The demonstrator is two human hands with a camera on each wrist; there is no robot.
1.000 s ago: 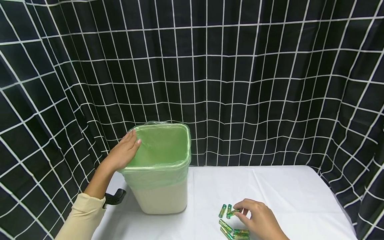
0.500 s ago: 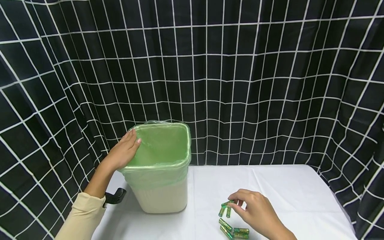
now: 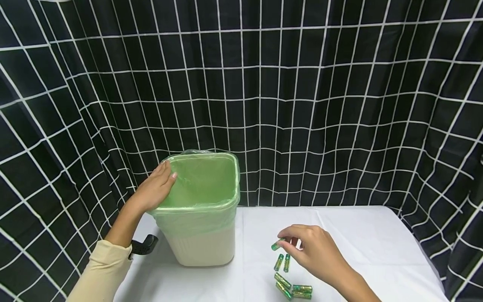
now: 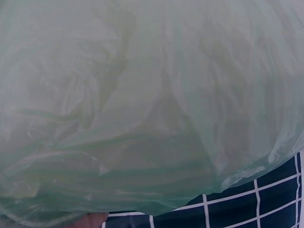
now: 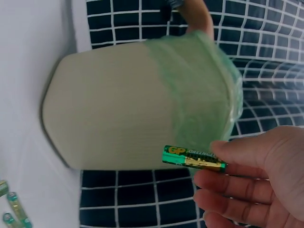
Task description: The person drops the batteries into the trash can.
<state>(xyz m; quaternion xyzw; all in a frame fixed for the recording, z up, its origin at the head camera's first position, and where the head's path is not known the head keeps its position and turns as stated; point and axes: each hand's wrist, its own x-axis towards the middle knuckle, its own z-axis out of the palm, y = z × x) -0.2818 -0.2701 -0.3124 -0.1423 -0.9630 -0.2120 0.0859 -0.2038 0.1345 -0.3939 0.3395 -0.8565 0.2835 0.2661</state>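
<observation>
My right hand pinches a green and gold battery between thumb and fingers, above the white table. "GP" lettering shows on its side in the right wrist view. Below that hand, two batteries lie side by side, and several more batteries lie nearer the front edge. A pale bin with a light green bin liner folded over its rim stands to the left. On the bin's left rim rests my left hand, fingers extended. The left wrist view is mostly filled by the liner.
A white cloth covers the table, which continues to the right of the bin. Black curtains with a white grid hang behind and on both sides. A black strap device sits on my left wrist.
My right hand has picked up one battery from beside two others, raised it and carried it up and slightly left. The left hand has stayed on the bin's rim.
</observation>
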